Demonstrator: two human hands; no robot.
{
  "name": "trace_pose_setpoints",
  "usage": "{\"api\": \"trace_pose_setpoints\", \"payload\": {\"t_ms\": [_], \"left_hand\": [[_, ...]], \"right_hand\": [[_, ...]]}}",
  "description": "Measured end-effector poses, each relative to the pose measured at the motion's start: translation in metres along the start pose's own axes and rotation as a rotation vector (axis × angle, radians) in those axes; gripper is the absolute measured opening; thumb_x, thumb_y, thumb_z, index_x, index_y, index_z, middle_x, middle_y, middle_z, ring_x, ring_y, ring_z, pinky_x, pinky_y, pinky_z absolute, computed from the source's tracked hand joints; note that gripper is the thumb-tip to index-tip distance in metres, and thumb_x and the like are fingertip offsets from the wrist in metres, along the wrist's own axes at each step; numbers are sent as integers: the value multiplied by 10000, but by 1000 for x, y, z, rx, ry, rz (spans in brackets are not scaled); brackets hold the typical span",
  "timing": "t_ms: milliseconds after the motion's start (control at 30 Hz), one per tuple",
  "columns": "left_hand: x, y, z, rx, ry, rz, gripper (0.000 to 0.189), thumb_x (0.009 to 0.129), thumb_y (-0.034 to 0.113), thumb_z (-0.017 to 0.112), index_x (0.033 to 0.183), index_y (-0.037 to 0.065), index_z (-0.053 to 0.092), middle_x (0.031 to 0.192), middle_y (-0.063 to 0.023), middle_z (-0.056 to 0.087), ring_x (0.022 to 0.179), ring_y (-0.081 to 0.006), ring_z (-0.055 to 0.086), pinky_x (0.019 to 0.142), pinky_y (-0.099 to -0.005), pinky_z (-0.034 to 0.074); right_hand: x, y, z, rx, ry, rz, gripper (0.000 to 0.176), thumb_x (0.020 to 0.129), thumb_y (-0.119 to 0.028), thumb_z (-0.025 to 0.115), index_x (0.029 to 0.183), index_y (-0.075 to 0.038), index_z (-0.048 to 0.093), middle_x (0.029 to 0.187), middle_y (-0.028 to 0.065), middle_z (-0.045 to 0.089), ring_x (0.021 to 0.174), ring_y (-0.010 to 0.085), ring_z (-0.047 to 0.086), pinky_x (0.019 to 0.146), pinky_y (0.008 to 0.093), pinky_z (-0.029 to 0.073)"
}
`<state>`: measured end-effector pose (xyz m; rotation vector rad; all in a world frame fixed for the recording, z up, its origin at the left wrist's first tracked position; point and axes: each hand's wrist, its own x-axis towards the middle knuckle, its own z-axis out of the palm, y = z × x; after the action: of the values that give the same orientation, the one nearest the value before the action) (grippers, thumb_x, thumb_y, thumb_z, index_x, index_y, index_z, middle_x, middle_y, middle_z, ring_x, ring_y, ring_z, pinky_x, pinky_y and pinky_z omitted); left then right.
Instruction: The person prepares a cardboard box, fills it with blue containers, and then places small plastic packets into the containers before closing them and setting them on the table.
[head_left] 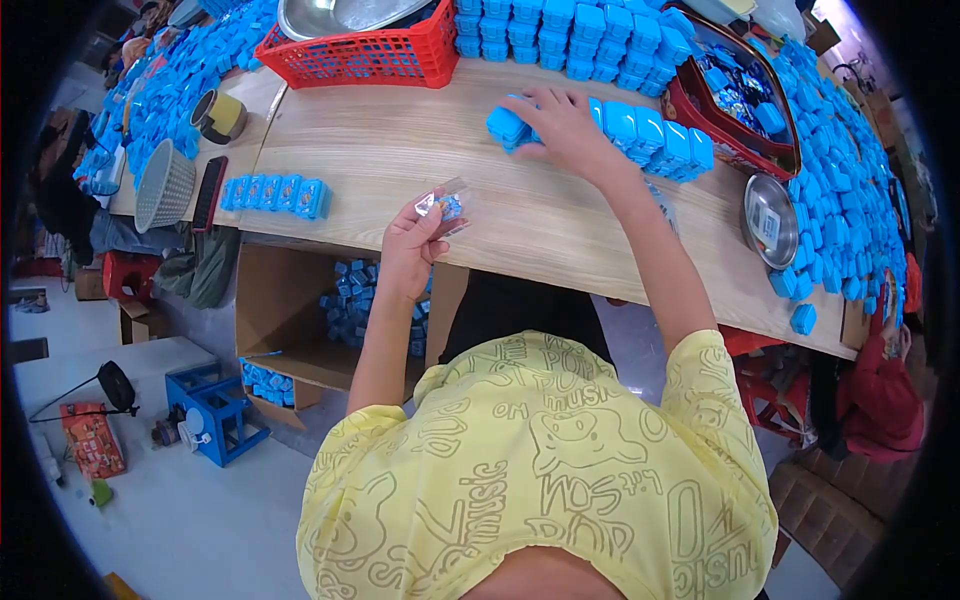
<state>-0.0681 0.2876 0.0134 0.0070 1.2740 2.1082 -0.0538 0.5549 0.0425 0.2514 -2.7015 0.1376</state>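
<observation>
Between its thumb and fingers, my left hand pinches a small clear plastic packet with blue and coloured contents, above the wooden table. My right hand is farther out, with its fingers curled over a small blue box at the left end of a row of blue boxes. Part of that row is hidden behind the hand. Six or so printed blue boxes stand in a short row on the left part of the table.
A red basket holding a metal bowl stands at the back. Stacked blue boxes, a red tray and a steel bowl are to the right. Loose blue boxes heap up on both sides. A cardboard box sits below the table edge.
</observation>
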Motion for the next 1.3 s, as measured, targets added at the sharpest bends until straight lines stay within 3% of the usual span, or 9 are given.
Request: {"api": "trace_pose_setpoints", "payload": {"t_ms": [233, 433, 600, 800, 933, 1033, 1167, 1300], "left_hand": [[-1, -3, 0, 24, 14, -15, 341, 895, 141, 571, 1214, 34, 514, 1007, -98, 642, 889, -182, 652, 513, -166, 471], [-4, 2, -3, 16, 23, -10, 362, 900, 139, 563, 1239, 34, 490, 1025, -101, 637, 907, -182, 650, 502, -162, 477], [-3, 4, -7, -25, -21, -7, 390, 899, 129, 560, 1263, 31, 461, 1055, -118, 626, 938, -205, 643, 513, -169, 506], [-2, 2, 4, -26, -154, -61, 430, 890, 105, 563, 1289, 20, 428, 1125, -136, 587, 1000, -251, 619, 632, -236, 576], [0, -4, 12, -23, -203, -70, 441, 883, 91, 569, 1294, 21, 425, 1141, -135, 576, 1028, -252, 606, 681, -254, 586], [-1, -6, 15, 4, -199, -44, 452, 882, 83, 567, 1302, 18, 412, 1149, -146, 568, 1045, -257, 596, 692, -260, 587], [-6, -6, 17, 70, -173, 5, 467, 885, 74, 557, 1314, 4, 388, 1163, -164, 553, 1065, -271, 584, 700, -272, 592], [-9, -3, 16, 103, -168, 16, 472, 883, 70, 557, 1315, -6, 382, 1163, -157, 551, 1069, -270, 582, 705, -276, 591]], "right_hand": [[8, -10, 11, -115, -40, 87, 600, 695, -372, 718, 1204, -168, 474, 1076, 100, 533, 994, 266, 515, 858, 405, 352], [5, -16, 1, -31, -29, 32, 593, 685, -332, 730, 1200, -169, 485, 1085, 95, 525, 1013, 265, 502, 865, 408, 344], [-46, -46, -20, 142, -39, -33, 552, 684, -309, 733, 1169, -169, 508, 1100, 91, 527, 1027, 263, 498, 855, 408, 347], [-102, -37, -22, 230, -203, 85, 533, 692, -297, 731, 1161, -173, 511, 1105, 83, 524, 1042, 266, 486, 868, 415, 335], [-109, -33, -34, 165, -215, 73, 583, 686, -315, 736, 1188, -155, 486, 1098, 82, 525, 1063, 270, 480, 938, 461, 295], [-106, -55, -40, 113, -8, 240, 665, 658, -335, 751, 1218, -118, 464, 1166, 99, 496, 1118, 270, 451, 1016, 520, 182], [-105, -75, -23, 29, -17, 456, 730, 646, -355, 757, 1250, -105, 432, 1171, 110, 503, 1161, 270, 434, 1039, 546, 129], [-101, -78, -18, 131, 0, 376, 731, 660, -322, 753, 1269, -100, 414, 1142, 110, 525, 1171, 275, 433, 1036, 559, 123]]}}
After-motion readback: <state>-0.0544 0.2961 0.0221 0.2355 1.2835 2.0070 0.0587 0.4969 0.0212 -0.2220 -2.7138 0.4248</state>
